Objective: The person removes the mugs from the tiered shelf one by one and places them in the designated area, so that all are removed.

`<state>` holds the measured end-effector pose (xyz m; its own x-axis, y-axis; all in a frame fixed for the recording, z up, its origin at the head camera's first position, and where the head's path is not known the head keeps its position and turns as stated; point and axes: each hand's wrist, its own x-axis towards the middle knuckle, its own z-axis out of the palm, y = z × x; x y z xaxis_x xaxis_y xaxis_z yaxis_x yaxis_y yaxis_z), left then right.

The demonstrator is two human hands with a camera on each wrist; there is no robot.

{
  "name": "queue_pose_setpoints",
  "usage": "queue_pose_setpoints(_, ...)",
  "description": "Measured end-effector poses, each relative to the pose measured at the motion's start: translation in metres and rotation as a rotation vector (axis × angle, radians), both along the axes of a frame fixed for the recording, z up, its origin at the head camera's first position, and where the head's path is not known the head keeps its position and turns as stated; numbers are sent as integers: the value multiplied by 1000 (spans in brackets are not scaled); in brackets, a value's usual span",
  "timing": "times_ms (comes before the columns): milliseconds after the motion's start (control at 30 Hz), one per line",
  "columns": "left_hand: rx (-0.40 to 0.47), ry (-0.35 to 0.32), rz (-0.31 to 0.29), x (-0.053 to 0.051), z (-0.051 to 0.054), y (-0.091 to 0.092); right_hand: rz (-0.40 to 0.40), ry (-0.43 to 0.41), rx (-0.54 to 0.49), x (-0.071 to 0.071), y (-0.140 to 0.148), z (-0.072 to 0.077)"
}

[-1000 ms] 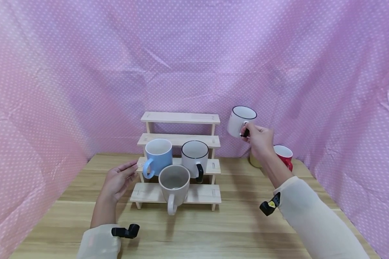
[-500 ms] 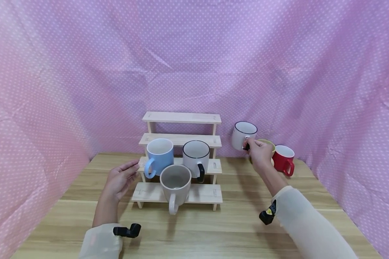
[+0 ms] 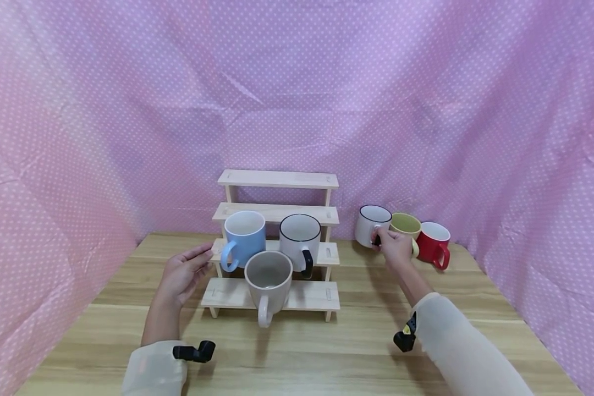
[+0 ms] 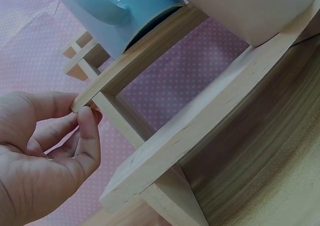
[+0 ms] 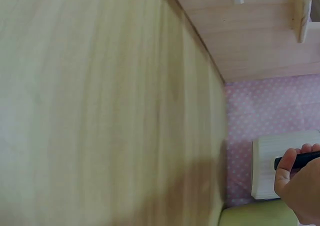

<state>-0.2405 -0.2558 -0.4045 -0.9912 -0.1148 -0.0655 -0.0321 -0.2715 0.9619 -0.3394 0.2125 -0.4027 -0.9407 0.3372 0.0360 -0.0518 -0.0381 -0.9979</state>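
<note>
Well, at the far left your left hand (image 3: 180,272) looks unmoved over the last second: thumb and forefinger pinch the end of the second tier from the bottom of the wooden rack (image 3: 277,177), which seems steadied there. Next along, the light-blue mug (image 3: 246,243) stands toward the left of that same tier, the beige mug (image 3: 269,280) sits on the lowest tier with its handle toward you, and the rack's white mug (image 3: 299,245) stands right of the blue one; all three look as they did.

The change is farther right. The held white mug (image 3: 369,226), dark-rimmed like the other, has come down from the height of the upper tiers to near the level of its neighbours, upright, with your right hand (image 3: 397,250) grasping its black handle. (In the right wrist view pink cloth (image 5: 250,106) shows between its base and the tabletop (image 5: 110,106), so I'd judge it just clear of the wood.) For the work in hand, that means this mug is low, off the rack and under your grip.

Also different: the yellow-green mug (image 3: 405,222) and the red mug (image 3: 432,245), partly covered by your right hand and arm a second ago, now show more fully.
</note>
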Motion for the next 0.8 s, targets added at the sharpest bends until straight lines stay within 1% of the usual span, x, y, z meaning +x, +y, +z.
queue_pose_setpoints(233,0,-2,-7,-2,-1,2,31,-14,6,-2,7,-12)
queue_pose_setpoints(400,5,-2,-4,-1,1,2,45,-18,-13,-4,10,-19)
queue_pose_setpoints(633,-3,-9,13,1,1,2,52,-13,-48,-6,8,-21)
queue_pose_setpoints(800,-5,-8,14,1,1,1,48,-49,-55,-5,9,-21)
